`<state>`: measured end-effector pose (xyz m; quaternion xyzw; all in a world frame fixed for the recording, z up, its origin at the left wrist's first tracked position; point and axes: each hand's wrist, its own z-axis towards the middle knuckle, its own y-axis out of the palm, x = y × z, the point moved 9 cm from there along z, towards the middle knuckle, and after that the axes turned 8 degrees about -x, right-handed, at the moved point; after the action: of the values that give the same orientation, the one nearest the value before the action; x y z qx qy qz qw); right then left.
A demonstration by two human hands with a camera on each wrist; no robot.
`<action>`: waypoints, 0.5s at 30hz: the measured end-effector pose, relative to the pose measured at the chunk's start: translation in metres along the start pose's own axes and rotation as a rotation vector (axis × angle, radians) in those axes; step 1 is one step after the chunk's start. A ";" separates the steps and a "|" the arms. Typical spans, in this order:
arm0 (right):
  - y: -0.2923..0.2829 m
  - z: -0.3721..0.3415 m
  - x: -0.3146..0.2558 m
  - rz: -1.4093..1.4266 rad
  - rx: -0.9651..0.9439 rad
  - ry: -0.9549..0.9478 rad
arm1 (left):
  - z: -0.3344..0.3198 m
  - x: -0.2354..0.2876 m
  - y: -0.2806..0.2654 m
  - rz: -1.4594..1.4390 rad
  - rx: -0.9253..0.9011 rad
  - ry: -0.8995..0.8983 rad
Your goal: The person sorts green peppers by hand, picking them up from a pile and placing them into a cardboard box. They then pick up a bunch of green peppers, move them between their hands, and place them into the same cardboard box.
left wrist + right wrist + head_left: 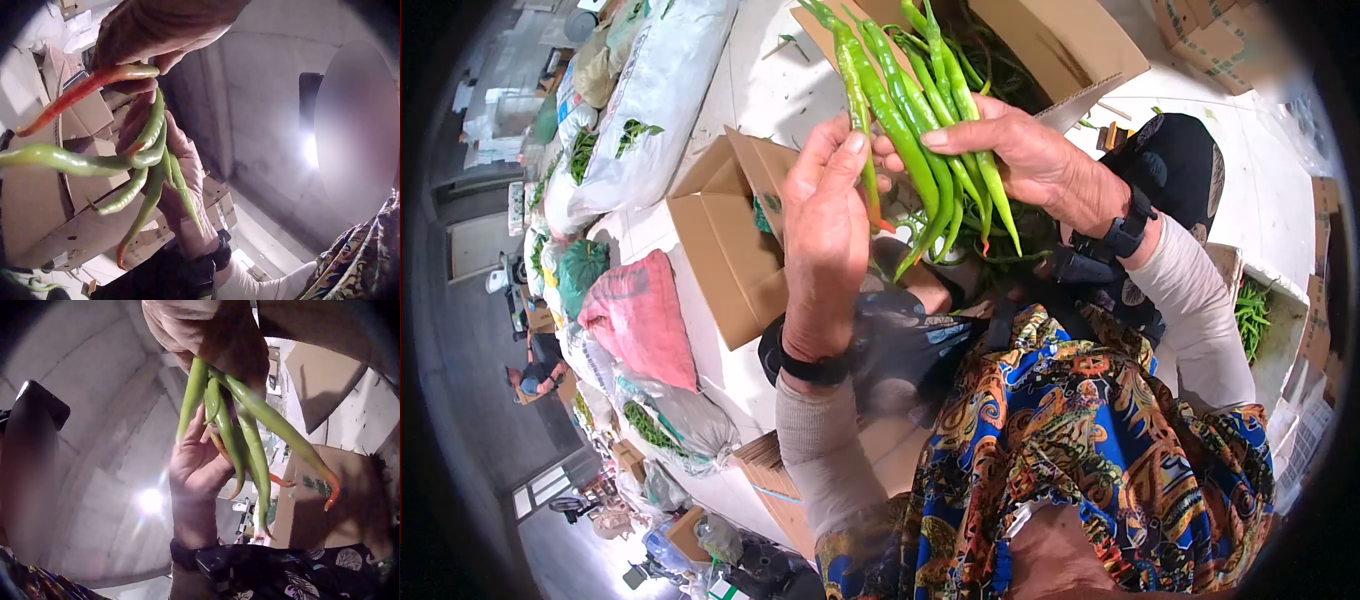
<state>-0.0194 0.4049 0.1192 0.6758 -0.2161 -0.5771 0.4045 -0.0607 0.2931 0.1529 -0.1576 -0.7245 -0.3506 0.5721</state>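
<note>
In the head view, my left hand pinches one long chili pepper between thumb and fingers; it is green with a red tip. The left wrist view shows much of that pepper's lower end as red. My right hand grips a bunch of several long green chili peppers, thumb across them, stems upward and tips hanging down. A few tips in the bunch are orange-red, as on one pepper in the right wrist view. The two hands are close together, the single pepper beside the bunch.
An open cardboard box with more peppers stands just beyond the hands. Another open box is at left. Farther left lie a pink sack and white sacks. A foam box with green peppers stands at right.
</note>
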 end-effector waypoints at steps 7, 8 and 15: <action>0.011 -0.003 -0.001 -0.242 0.063 -0.104 | 0.004 -0.002 0.027 0.029 -0.072 0.155; 0.018 -0.002 -0.005 -0.293 0.036 -0.174 | 0.003 0.000 0.033 0.063 -0.048 0.195; 0.018 0.000 0.005 -0.272 0.073 -0.047 | 0.002 0.003 0.029 -0.107 -0.030 0.164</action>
<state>-0.0145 0.3905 0.1305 0.6993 -0.1525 -0.6341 0.2926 -0.0451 0.3145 0.1652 -0.0981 -0.6774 -0.4031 0.6075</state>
